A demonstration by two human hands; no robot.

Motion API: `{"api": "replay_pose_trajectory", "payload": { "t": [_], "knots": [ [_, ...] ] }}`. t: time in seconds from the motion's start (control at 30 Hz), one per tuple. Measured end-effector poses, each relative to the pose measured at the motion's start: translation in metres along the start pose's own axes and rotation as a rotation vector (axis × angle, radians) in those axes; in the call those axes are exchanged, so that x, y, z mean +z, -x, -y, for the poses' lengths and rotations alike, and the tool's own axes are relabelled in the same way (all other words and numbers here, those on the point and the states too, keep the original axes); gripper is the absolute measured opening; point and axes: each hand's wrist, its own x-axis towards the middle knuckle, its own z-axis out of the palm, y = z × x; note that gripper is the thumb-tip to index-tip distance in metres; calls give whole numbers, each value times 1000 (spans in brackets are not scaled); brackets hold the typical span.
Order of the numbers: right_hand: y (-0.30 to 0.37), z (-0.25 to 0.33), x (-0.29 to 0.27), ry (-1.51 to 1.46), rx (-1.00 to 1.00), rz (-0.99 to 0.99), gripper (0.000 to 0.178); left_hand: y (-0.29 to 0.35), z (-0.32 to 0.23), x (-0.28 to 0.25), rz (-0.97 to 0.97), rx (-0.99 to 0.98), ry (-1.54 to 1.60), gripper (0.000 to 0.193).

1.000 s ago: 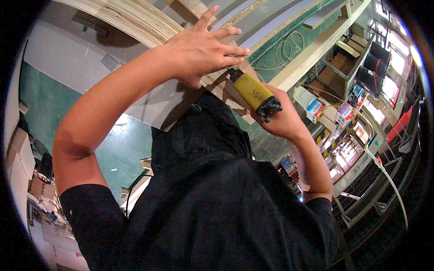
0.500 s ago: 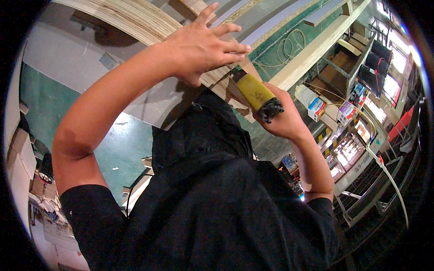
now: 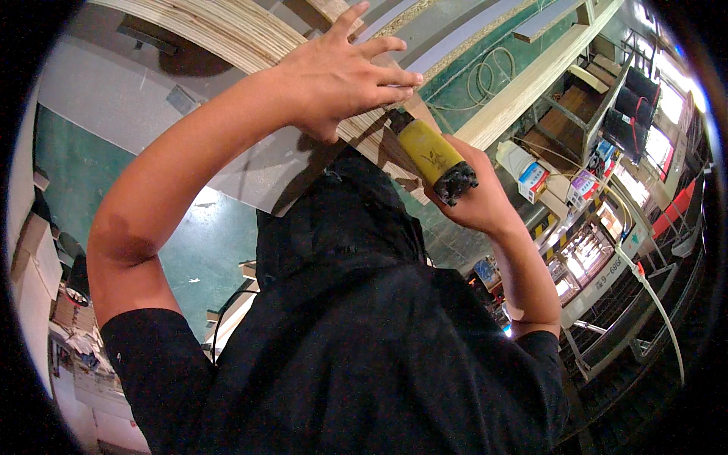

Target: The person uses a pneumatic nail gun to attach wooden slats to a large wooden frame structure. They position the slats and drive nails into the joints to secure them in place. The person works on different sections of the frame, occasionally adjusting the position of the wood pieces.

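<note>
Tool (image 3: 434, 154) nudged slightly rightward over the last second, now by the plank's (image 3: 227, 34) lower right end; contact unclear. Right hand (image 3: 484, 193) grasps it. Left hand (image 3: 343, 80) nearly unmoved, splayed over plank, gripping nothing visible. Work apparently staying local.

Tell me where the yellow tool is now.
In the head view, the yellow tool is right of centre, held in the right hand, just below and right of the spread left hand.
</note>
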Motion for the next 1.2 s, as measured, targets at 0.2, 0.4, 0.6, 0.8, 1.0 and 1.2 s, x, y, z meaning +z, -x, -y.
{"api": "replay_pose_trajectory", "payload": {
  "t": [0.2,0.4,0.6,0.8,1.0,1.2],
  "knots": [
    [0,-1,3,-29,25,-7,51,0,2,2,-6,10,5,120],
    [-1,2,4,-55,50,-20,43,1,1,2,4,3,3,121],
    [0,8,2,26,82,-4,34,1,0,1,7,9,3,120],
    [22,-1,6,15,43,10,33,-4,-3,9,-39,-6,5,123],
    [62,-21,33,-44,57,76,38,-1,-2,13,-50,-27,35,128],
    [97,-42,63,-319,17,-38,44,17,23,-9,80,-150,-142,135]
  ]
}}
